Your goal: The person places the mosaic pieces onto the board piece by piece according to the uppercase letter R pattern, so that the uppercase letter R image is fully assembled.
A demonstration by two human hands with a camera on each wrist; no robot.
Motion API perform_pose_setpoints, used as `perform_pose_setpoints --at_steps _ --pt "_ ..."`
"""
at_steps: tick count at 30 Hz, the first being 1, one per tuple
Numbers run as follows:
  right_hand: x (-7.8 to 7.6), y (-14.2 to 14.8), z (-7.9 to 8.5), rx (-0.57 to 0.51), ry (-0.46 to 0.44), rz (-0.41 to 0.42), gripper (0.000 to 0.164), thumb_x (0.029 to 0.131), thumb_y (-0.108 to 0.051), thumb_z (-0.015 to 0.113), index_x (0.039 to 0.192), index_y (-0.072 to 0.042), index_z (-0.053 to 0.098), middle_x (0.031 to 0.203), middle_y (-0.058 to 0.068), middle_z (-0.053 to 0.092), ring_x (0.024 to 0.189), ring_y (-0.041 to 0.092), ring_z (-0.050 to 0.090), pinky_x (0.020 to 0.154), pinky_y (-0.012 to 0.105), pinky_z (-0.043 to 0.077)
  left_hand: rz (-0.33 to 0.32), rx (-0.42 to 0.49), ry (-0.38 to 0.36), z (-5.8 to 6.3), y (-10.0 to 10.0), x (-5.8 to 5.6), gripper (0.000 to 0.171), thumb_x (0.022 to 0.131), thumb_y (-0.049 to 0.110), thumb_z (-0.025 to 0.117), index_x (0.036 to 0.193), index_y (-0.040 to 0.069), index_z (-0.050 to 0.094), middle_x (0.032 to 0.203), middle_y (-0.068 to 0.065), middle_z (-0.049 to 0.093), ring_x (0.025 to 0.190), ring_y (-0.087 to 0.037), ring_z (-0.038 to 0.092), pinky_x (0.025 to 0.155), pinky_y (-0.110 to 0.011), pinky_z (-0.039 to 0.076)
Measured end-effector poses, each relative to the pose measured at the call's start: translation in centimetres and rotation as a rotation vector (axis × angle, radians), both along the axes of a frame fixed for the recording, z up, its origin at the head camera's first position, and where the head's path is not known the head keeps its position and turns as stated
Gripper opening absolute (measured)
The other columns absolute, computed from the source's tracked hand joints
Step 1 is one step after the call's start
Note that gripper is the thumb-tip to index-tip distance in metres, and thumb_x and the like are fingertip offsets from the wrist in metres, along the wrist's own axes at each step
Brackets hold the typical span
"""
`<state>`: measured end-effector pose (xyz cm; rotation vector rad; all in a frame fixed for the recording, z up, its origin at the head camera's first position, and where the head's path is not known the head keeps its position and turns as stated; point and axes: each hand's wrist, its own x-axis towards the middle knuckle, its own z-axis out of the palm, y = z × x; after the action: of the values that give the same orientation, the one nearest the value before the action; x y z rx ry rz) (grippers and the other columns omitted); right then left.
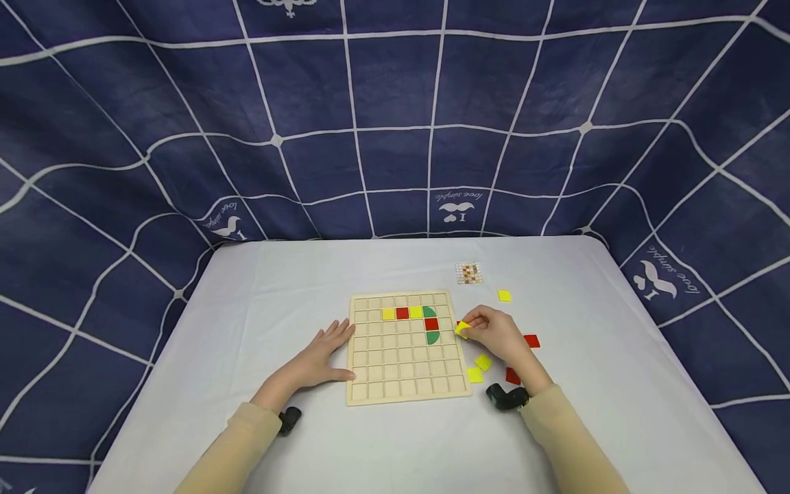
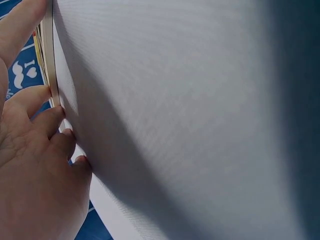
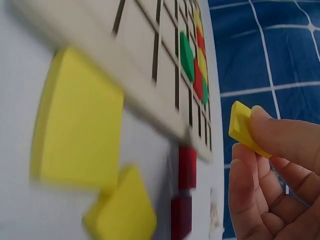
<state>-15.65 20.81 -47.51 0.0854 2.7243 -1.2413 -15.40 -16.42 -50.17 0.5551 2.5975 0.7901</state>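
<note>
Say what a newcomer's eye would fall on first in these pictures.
Probably the pale gridded board on the white table, where red, yellow and green pieces turn a corner. Next, perhaps, the yellow tile that the right hand pinches near the board's right edge. Behind the table hangs dark blue cloth with white lines.
</note>
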Motion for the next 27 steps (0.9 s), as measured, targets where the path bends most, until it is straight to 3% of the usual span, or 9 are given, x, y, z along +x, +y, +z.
perform_pose_setpoints --at_steps 14,27 --pt "-0.4 -4.3 -2.1 -0.083 0.026 0.103 0.013 0.081 -0.013 0.08 0.091 -0.013 0.072 0.081 -0.002 0.067 0.07 0.01 0.059 0.066 0.021 0.049 -0.035 0.004 -0.016 -0.8 1.6 -0.1 0.103 0.076 0.045 0.081 0.156 0.01 0.027 0.165 -0.01 0.016 0.154 -0.032 0.006 0.125 -0.053 0.005" --pt "-1.5 -7.0 -2.0 -0.013 0.062 0.208 0.007 0.082 -0.012 0.08 0.084 -0.017 0.075 0.073 -0.006 0.065 0.068 0.009 0.057 0.064 0.022 0.049 0.009 0.0 -0.003 0.1 0.1 0.4 0.103 0.076 0.043 0.082 0.156 0.008 0.027 0.165 -0.011 0.015 0.154 -0.034 0.006 0.124 -0.055 0.005"
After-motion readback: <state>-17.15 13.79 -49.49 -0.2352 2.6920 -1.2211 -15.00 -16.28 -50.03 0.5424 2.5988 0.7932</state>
